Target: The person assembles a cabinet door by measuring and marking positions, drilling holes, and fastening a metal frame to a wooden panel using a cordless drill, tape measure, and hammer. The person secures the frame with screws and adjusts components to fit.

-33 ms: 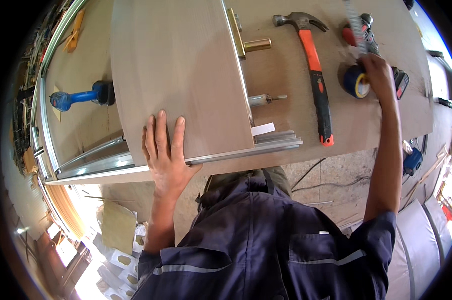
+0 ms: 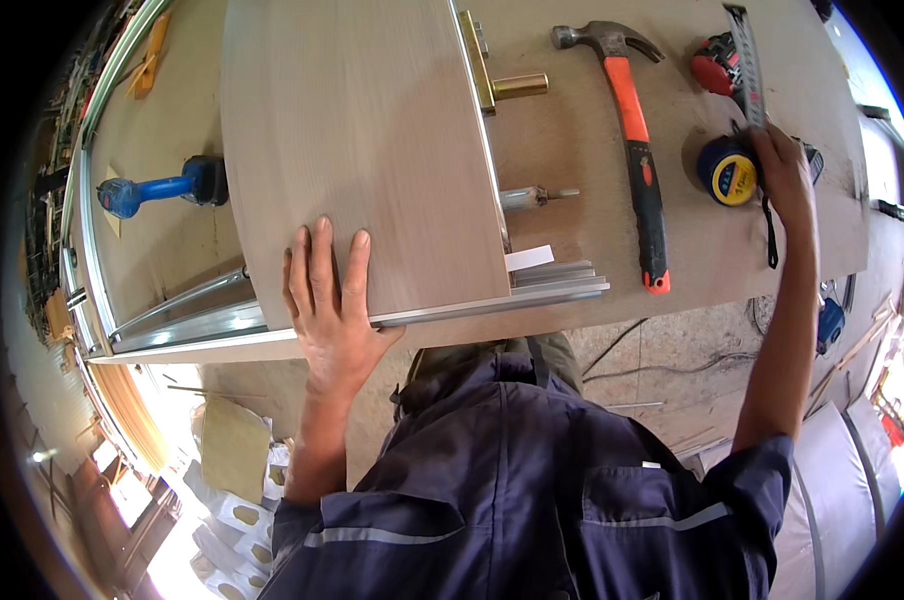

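Observation:
My left hand (image 2: 334,310) lies flat with fingers spread on a pale wood-grain panel (image 2: 362,140), its thumb along the metal-trimmed near edge. Out to the right, my right hand (image 2: 787,180) has its fingers closed at a tape measure (image 2: 729,172), pinching around the blade beside the round blue case. A length of steel blade (image 2: 748,70) sticks out past the fingers toward the far side. From the same spot a black wrist strap (image 2: 770,232) dangles. Between panel and tape measure lies a claw hammer (image 2: 634,140) with an orange and black handle.
Behind the tape measure rests a red and black power tool (image 2: 716,68). A blue cordless drill (image 2: 157,192) lies left of the panel. Brass-coloured hardware (image 2: 517,86) and a metal pin (image 2: 539,197) jut from the panel's right edge; aluminium profiles (image 2: 562,285) run along the bench front.
My right hand has shifted right and a little nearer. The tape measure has turned so its yellow face shows, and its strap hangs into view. My left hand stays put.

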